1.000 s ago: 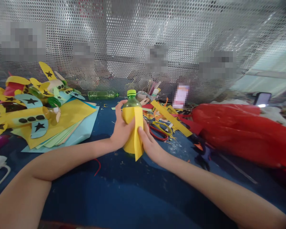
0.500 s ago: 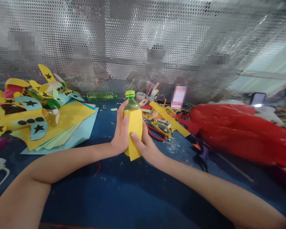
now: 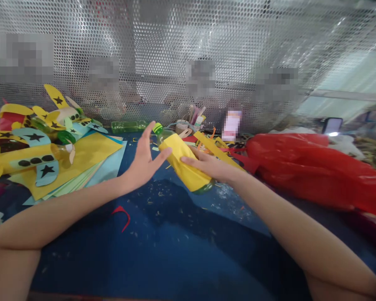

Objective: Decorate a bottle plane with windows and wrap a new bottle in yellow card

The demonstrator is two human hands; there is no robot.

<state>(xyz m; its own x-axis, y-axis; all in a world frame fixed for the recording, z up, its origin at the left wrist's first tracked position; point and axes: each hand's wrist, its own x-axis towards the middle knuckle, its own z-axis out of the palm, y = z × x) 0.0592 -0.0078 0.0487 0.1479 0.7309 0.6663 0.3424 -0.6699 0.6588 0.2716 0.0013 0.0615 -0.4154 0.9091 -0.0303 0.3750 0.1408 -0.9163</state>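
A green plastic bottle [image 3: 164,134] with a bright green cap is tilted, its neck up to the left and its base down to the right. Yellow paper [image 3: 188,165] covers its body. My right hand [image 3: 209,164] grips the bottle from the right, thumb lying across the paper. On the other side my left hand [image 3: 143,161] has its fingers spread, close to the neck and upper edge of the paper, holding nothing. The fingers behind the bottle are hidden.
Paper sheets [image 3: 97,152] and star-marked bottle planes [image 3: 34,159] lie left. Another green bottle [image 3: 130,126] lies by the mesh. Behind stand a cup of sticks [image 3: 196,117] and a lit phone [image 3: 232,125]. Yellow strips [image 3: 216,149] and a red bag [image 3: 301,167] are right; a red scrap [image 3: 123,215] lies in front.
The bottle has gone from upright to tilted, its base swung to the right with my right hand. My left hand has moved left and opened off the bottle's body.
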